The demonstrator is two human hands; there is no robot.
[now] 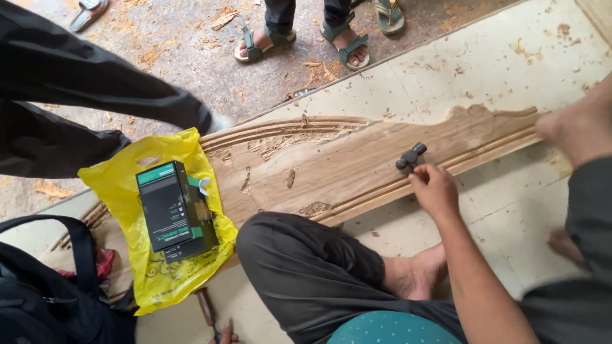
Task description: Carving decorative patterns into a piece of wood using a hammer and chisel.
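A bent knee in dark trousers [306, 267] is seen nearest, beyond which the right hand [435, 189], fingers loosely curled and empty, is held just below a small black tool [410, 156] lying diagonally by the carved wooden panel's [344, 165] lower edge, the left hand being unseen.

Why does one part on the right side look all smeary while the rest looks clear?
Head view: the blob at the right edge is motion-blurred, too smeared to tell what it is. The carved wooden board, yellow bag and dark box are sharp. Light is soft and even, without hard shadows or glare. The hand by the small black tool is fairly clear.
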